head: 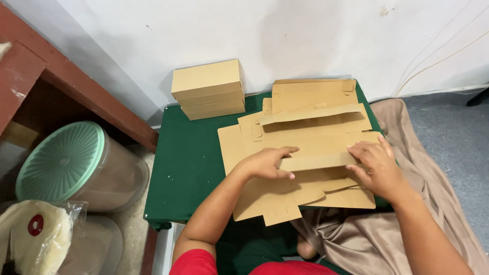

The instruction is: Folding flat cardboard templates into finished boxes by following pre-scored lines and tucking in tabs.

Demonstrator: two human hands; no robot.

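Head view: the left grip (266,163) and right grip (376,165) each pinch an end of a raised flap on the flat cardboard blank (305,145), which lies under them on the green worktop (188,163). Folded boxes (208,89) are stacked beyond the left grip.

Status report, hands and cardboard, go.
Both hands, left and right, folding a flap on flat box blank. Blank on green table. Finished boxes stacked behind, clear.
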